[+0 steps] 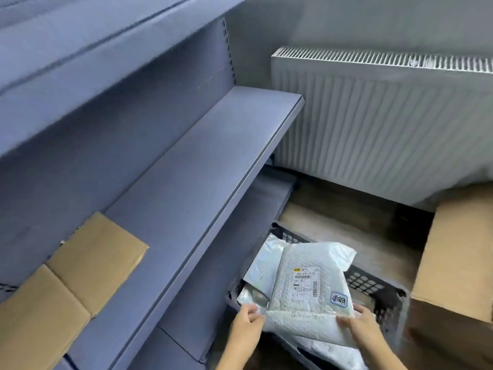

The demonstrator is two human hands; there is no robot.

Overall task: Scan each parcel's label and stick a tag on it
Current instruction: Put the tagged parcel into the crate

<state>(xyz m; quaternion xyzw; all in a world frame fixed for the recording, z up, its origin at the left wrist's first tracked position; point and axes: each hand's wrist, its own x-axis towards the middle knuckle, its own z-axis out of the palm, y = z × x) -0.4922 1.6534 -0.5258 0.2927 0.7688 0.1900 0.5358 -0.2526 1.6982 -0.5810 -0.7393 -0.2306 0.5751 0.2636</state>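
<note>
White bubble-wrap mailer parcel point(306, 303) is held tilted just above a dark plastic lattice crate point(373, 283), printed side up. White shipping label with barcodes point(305, 285) sits mid-face. A small blue-bordered tag sticker point(339, 299) is stuck near the parcel's lower right corner, just beside the label.

Left hand point(246, 325) pinches the parcel's lower left corner, thumb on top and fingers curled under. Right hand point(360, 325) grips the lower right edge the same way, thumb lying along the face.

More silvery-white poly mailers point(262, 263) are piled in the crate beneath and behind the held one; one more white bag pokes out below the hands. Crate stands on a brown wood floor point(333, 217), against the foot of a blue-grey metal shelf unit point(186, 182). Flattened brown cardboard sheet point(80, 276) lies on the shelf at left. Large brown cardboard box point(458, 249) stands right of the crate, touching or nearly so. White ribbed radiator point(373, 116) on the wall behind. Slight blur throughout.
</note>
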